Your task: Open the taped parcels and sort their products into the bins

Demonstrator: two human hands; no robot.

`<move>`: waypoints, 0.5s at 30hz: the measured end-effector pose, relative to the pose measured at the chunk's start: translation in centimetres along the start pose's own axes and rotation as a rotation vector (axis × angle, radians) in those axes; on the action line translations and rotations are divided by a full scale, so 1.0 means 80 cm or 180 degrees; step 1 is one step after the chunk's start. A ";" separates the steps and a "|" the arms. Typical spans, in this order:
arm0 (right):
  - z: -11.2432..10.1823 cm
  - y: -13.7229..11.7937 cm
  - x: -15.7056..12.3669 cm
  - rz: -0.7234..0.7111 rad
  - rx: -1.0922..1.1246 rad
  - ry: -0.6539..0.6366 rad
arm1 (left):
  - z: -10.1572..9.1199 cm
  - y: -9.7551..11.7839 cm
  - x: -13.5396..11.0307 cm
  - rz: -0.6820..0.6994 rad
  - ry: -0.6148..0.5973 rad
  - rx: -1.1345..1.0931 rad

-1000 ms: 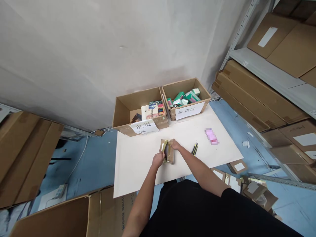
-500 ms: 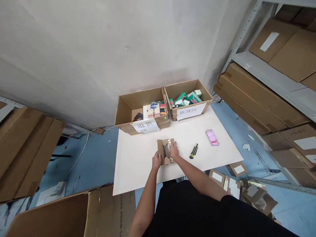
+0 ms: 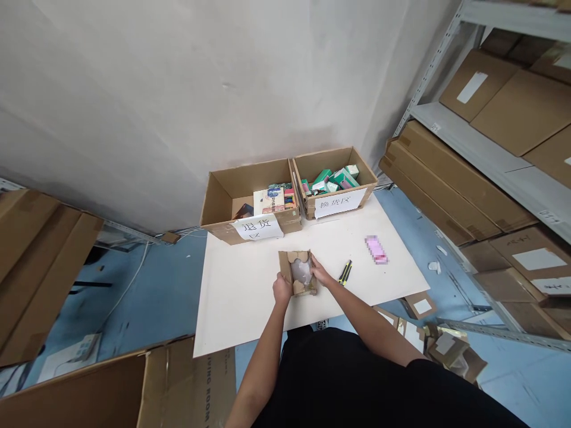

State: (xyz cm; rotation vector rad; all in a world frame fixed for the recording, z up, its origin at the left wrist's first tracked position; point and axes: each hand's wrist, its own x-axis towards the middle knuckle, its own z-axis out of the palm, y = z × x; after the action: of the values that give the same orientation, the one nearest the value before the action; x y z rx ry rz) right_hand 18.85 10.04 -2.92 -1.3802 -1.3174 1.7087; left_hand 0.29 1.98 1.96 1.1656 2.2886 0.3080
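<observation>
Currently, open carton (image 3: 298, 286) between left fingers (image 3: 281, 286) and right fingers (image 3: 318, 271) — both seemingly clamped on its sides.

Small carton (image 3: 305, 290), brown cardboard, flaps spread open, opening upward. Greyish contents (image 3: 301, 271), indistinct, show inside. Position: toward front of bench (image 3: 241, 297).

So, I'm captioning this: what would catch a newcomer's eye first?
First, the small open carton held between left grip and right grip over the white table. Then two labelled boxes at its far side, and a pixelated pink patch on its right.
</observation>
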 end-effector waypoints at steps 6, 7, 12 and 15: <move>-0.022 -0.012 -0.023 0.0287 -0.0011 0.0086 | -0.003 -0.028 0.004 0.0216 -0.0043 -0.0315; -0.020 -0.014 -0.027 0.0273 -0.0163 0.0161 | -0.003 -0.031 0.005 0.0333 0.0004 -0.0427; 0.011 -0.019 -0.044 0.0001 -0.1435 0.0352 | 0.004 -0.028 0.005 0.1007 0.0451 -0.0220; 0.029 -0.022 -0.050 0.0026 -0.1984 0.0247 | 0.009 -0.021 0.003 0.1582 -0.0102 0.0158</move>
State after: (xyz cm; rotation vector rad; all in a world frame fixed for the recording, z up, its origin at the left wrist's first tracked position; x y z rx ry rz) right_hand 17.65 6.37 0.17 -1.7585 -1.8935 1.2734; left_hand -0.53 1.16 0.57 1.7452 1.9605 0.4120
